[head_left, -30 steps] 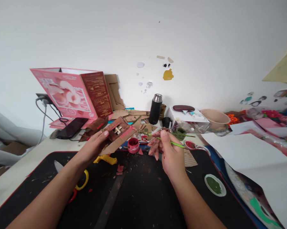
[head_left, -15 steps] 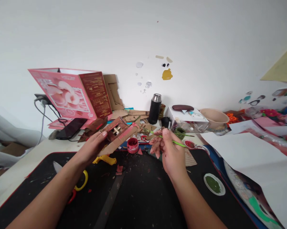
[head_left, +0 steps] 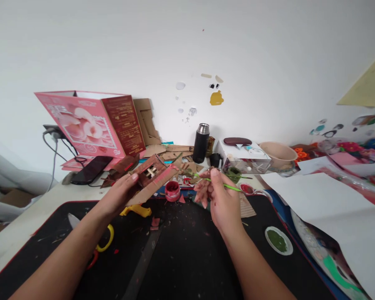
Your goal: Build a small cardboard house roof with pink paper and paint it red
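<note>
My left hand (head_left: 120, 195) is closed on a small cardboard model (head_left: 165, 178), painted reddish brown in part, with a window opening crossed by pale sticks. One strip along it is bare cardboard with a pink-red streak. Between the thumb and fingers of my right hand (head_left: 224, 204) is a thin green paintbrush (head_left: 231, 188), its tip end pointing left toward the model but apart from it. Reddish paint stains the right fingertips. An uncapped jar of dark red paint (head_left: 172, 192) stands between the two hands.
Scissors (head_left: 108, 238) and a yellow-handled tool (head_left: 139, 210) lie on the black mat (head_left: 187, 258) by my left forearm. A lid of green paint (head_left: 278, 241) sits at right. Behind are a black flask (head_left: 201, 143), cardboard scraps, a phone (head_left: 92, 170) and a pink box (head_left: 87, 125).
The whole view has shifted very slightly. Both hands keep their holds on the cardboard model and the paintbrush, with hardly any movement.
</note>
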Action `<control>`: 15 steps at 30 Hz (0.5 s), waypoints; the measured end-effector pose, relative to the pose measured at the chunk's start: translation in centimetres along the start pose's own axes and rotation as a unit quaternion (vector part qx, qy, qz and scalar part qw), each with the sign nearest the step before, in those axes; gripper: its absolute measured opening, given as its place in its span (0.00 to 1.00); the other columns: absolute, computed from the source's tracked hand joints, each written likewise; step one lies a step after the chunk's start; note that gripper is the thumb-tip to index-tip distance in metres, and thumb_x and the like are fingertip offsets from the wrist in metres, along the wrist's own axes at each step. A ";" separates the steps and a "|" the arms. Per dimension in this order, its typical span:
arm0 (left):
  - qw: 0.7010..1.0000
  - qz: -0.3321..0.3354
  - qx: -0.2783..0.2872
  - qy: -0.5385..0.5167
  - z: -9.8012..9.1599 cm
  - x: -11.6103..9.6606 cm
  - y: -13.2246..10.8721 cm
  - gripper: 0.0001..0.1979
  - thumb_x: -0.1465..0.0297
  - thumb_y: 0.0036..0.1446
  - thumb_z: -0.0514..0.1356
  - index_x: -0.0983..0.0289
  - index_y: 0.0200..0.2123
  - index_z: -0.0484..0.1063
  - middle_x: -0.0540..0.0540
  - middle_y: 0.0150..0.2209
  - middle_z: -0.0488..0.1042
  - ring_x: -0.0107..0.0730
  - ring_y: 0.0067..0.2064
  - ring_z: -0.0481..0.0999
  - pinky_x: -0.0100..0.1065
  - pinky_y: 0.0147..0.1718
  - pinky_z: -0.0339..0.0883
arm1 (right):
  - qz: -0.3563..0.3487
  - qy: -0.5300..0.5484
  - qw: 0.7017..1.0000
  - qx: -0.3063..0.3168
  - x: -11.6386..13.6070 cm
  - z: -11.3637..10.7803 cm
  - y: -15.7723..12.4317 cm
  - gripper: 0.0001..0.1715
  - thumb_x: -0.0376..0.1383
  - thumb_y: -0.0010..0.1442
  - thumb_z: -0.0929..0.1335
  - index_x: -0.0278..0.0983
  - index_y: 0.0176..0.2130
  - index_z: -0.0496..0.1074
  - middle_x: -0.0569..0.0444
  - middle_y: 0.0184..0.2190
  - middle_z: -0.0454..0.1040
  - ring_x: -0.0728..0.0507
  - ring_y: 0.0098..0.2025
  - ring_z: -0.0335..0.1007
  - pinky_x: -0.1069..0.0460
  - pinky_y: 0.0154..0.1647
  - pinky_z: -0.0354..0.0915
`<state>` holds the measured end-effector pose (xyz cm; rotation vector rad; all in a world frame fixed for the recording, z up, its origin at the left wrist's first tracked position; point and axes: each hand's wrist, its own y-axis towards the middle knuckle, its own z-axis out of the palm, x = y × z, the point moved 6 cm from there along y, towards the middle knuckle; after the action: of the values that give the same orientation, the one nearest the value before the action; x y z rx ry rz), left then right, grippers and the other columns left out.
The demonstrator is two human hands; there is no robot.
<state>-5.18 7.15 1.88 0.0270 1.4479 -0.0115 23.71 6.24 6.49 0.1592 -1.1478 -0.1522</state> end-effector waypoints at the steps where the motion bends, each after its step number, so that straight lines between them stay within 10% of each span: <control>1: 1.000 0.004 0.000 0.002 0.0 0.0 0.0 0.38 0.44 0.60 0.66 0.62 0.65 0.77 0.62 0.67 0.76 0.63 0.69 0.71 0.52 0.67 0.65 | -0.001 0.003 1.000 -0.006 0.0 -0.1 0.1 0.26 0.57 0.67 0.73 0.37 0.37 0.80 0.53 0.23 0.79 0.46 0.19 0.76 0.57 0.12 0.56; 15: 1.000 -0.009 -0.019 -0.007 0.2 -0.2 -0.2 0.37 0.42 0.54 0.69 0.64 0.56 0.83 0.65 0.57 0.83 0.62 0.57 0.82 0.48 0.54 0.76 | 0.008 0.017 1.000 -0.021 0.1 -0.1 0.1 0.28 0.58 0.64 0.74 0.36 0.37 0.80 0.54 0.21 0.78 0.48 0.16 0.72 0.58 0.12 0.55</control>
<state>-4.96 6.99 2.10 -0.0175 1.4331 0.0015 23.87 6.37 6.57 0.1157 -1.1106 -0.1591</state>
